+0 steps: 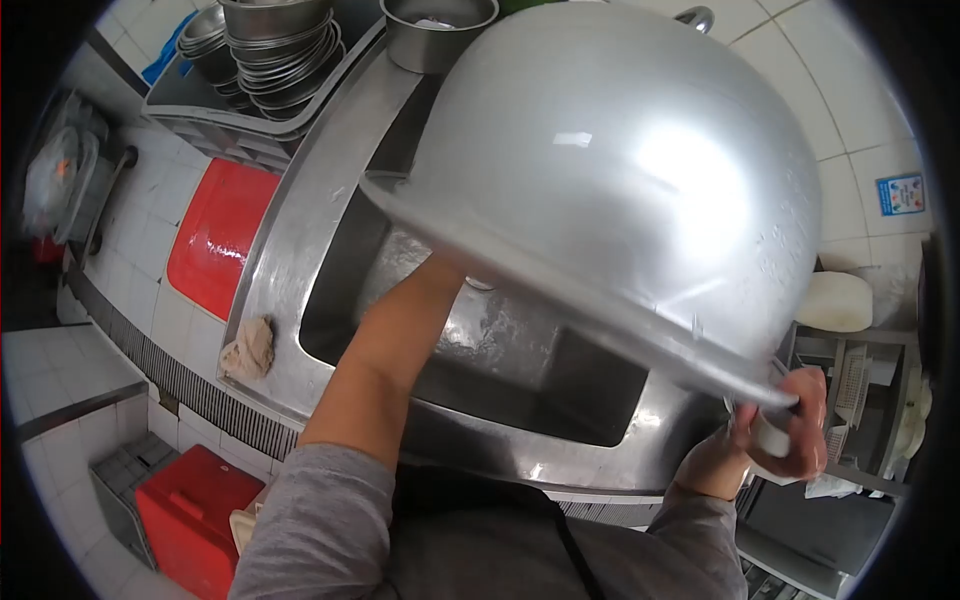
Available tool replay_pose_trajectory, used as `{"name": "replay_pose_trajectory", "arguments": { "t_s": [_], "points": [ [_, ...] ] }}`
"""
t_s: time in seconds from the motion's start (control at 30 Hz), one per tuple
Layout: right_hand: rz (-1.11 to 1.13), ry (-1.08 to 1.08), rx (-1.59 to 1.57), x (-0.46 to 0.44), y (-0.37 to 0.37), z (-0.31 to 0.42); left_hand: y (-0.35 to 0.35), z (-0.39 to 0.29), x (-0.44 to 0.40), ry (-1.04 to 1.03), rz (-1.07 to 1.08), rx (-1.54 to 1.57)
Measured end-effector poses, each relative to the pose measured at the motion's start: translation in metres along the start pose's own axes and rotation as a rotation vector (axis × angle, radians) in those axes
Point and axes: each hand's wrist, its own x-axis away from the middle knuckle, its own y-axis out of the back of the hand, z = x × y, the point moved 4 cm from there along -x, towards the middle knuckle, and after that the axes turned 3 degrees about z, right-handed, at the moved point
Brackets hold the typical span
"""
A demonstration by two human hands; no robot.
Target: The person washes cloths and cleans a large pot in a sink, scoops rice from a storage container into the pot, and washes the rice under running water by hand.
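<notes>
A large metal mixing bowl (600, 180) is tipped over the sink (330, 280), its rounded outside turned up and its wide rim slanting down to the right. My right hand (800, 430) is closed around the rim at the lower right. My left forearm reaches under the rim into the bowl's open side; that hand and its fingers are hidden behind the metal. Water shows on the sink's bottom below, and wet droplets cling to the bowl's side.
Stacked metal bowls (275, 55) fill a grey crate (220, 130) at the upper left. A metal pot (425, 40) stands behind the sink. A crumpled cloth (248, 350) lies on the counter's left corner. Red lids (220, 225) and a red bin (195, 520) are leftward.
</notes>
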Motion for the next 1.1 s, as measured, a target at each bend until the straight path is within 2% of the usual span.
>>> {"name": "replay_pose_trajectory", "arguments": {
  "t_s": [0.03, 0.1, 0.13, 0.17, 0.23, 0.3, 0.33, 0.4, 0.43, 0.47, 0.53, 0.6, 0.7, 0.73, 0.77, 0.83, 0.9, 0.97, 1.03, 1.1],
  "points": [
    [-0.078, 0.056, -0.051, 0.002, -0.006, -0.004, 0.004, 0.002, 0.002, -0.017, -0.058, 0.006],
    [-0.111, -0.057, 0.171, 0.012, -0.019, -0.017, 0.021, 0.009, 0.007, -0.037, -0.188, -0.004],
    [-0.159, -0.203, 0.169, 0.014, -0.031, -0.025, 0.036, 0.015, 0.011, -0.037, -0.261, -0.007],
    [-0.086, -0.265, 0.276, 0.02, -0.043, -0.042, 0.05, 0.022, 0.015, 0.008, -0.315, -0.029],
    [-0.064, -0.483, 0.362, 0.03, -0.077, -0.076, 0.095, 0.042, 0.013, 0.167, -0.398, -0.062],
    [-0.158, -0.848, 0.062, 0.078, -0.123, -0.13, 0.126, 0.047, 0.02, 0.062, -0.555, 0.024],
    [-0.078, -0.901, 0.125, 0.103, -0.146, -0.148, 0.139, 0.049, 0.025, 0.013, -0.632, 0.067],
    [-0.07, -1.09, -0.05, 0.192, -0.204, -0.195, 0.166, 0.045, 0.027, -0.064, -0.478, 0.032],
    [-0.051, -1.059, 0.077, 0.2, -0.216, -0.185, 0.175, 0.04, 0.025, -0.108, -0.403, 0.012],
    [-0.014, -1.258, 0.004, 0.233, -0.238, -0.191, 0.183, 0.04, 0.025, -0.135, -0.459, 0.022],
    [0.077, -1.418, -0.016, 0.266, -0.266, -0.183, 0.192, 0.039, 0.031, -0.18, -0.567, 0.041],
    [0.168, -1.49, -0.093, 0.29, -0.288, -0.177, 0.176, 0.025, 0.052, -0.134, -0.641, 0.013],
    [0.259, -1.481, -0.21, 0.345, -0.328, -0.184, 0.171, 0.02, 0.056, -0.113, -0.653, -0.013],
    [0.339, -1.463, -0.166, 0.325, -0.32, -0.174, 0.174, 0.023, 0.054, -0.116, -0.643, -0.018],
    [0.414, -1.441, -0.122, 0.29, -0.312, -0.15, 0.177, 0.027, 0.051, -0.059, -0.675, -0.293],
    [0.451, -1.028, -0.175, 0.247, -0.319, -0.109, 0.176, 0.022, 0.041, 0.022, -0.743, -0.832],
    [0.687, -1.095, -0.438, 0.203, -0.329, -0.059, 0.14, -0.007, 0.063, 0.038, -0.683, -0.922],
    [0.47, -0.828, -0.494, 0.145, -0.336, -0.042, 0.117, -0.036, 0.096, -0.106, -0.342, -0.813],
    [0.293, -0.633, -0.532, 0.077, -0.336, -0.036, 0.078, -0.078, 0.172, -0.336, -0.243, -0.862],
    [0.215, -0.542, -0.446, -0.005, -0.338, -0.049, 0.065, -0.101, 0.251, -0.475, -0.28, -0.867]
  ]
}}
